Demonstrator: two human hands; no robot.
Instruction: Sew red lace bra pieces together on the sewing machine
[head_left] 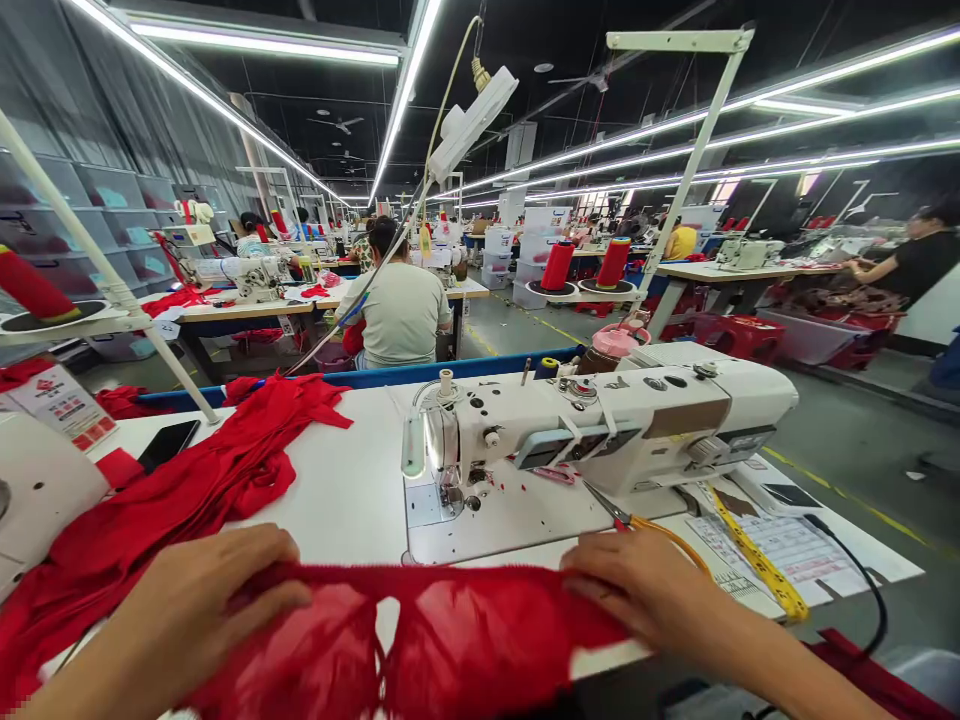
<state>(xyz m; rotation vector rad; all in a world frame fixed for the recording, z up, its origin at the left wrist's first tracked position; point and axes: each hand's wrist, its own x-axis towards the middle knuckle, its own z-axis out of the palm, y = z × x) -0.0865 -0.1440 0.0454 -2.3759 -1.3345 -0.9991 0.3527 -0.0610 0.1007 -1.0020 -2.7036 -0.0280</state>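
A red sheer bra (480,630) is stretched between my two hands at the table's front edge, its upper edge pulled nearly straight. Two cup-like panels show, with a small gap between them; the lower part runs out of view. My left hand (202,600) grips its left end, fingers curled over the fabric. At the opposite end my right hand (649,590) pinches the cloth, close to orange-handled scissors (671,535). Behind the garment stands a white sewing machine (600,420), its needle area (454,495) lit and with no cloth under it.
A long heap of red fabric (187,470) covers the table's left side, beside a black phone (171,445). To the right lie a yellow tape measure (757,560) and printed sheets (817,550). Red thread cones (556,268) stand behind the machine. A person (405,300) sits ahead, facing away.
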